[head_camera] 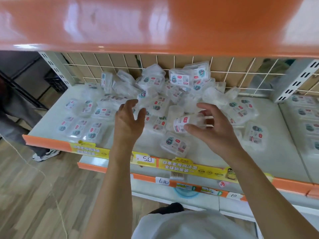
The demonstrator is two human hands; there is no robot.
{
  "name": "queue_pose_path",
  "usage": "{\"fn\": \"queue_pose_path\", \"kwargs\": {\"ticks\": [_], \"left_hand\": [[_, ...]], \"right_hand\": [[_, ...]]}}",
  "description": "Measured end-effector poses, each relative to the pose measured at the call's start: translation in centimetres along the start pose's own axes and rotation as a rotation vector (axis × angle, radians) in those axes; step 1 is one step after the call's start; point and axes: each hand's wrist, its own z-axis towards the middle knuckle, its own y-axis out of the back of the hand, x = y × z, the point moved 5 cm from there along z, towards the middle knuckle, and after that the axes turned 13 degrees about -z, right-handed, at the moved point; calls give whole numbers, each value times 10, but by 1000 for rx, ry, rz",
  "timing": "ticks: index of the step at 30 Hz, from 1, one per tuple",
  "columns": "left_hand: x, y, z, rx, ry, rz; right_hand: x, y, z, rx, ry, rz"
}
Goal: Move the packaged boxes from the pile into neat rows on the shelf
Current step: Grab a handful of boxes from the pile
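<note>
right now the pile [172, 90] of clear packaged boxes sits heaped against the wire grid back [224, 69] of the pale shelf [276, 128], spilling forward toward the shelf's orange front edge. on the shelf's left part two short rows of boxes [81, 118] lie flat, labels up, just beside the pile. the right hand [210, 128] hovers over the front of the heap, thumb and curled fingers pinching one clear box [186, 123] with a white and red label, lifted a little above the boxes beneath it. the left hand [129, 118] reaches in beside it, fingers loosely spread and slack, gripping nothing, its fingertips just over the near edge of the pile. another flat box [176, 147] lies below the held one, near the yellow price strip [189, 168]. at far right a mirror panel [303, 121] repeats more boxes. to the left, someone's trouser leg and sneaker [46, 155] stand on the wooden floor.
</note>
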Motion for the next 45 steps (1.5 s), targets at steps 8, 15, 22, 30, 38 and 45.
{"fn": "queue_pose_path", "kwargs": {"ticks": [8,15,22,30,38,45], "left_hand": [[14,-6,55,92,-64,223],[22,-14,64,192,-108,311],[16,-2,53,208,-134,-40],[9,6,33,346,50,-674],[20,-2,14,380,410,-1111],[12,-12,1,508,442,-1254]], "right_hand": [[-1,-15,1,-99,-82,241],[-2,-26,-1,-111,-97,550],[2,-40,-6,-72,-199,838],[8,-56,-8,48,-278,1158],[14,-60,-18,36,-458,1177],[16,-59,-28,-2,-336,963]]}}
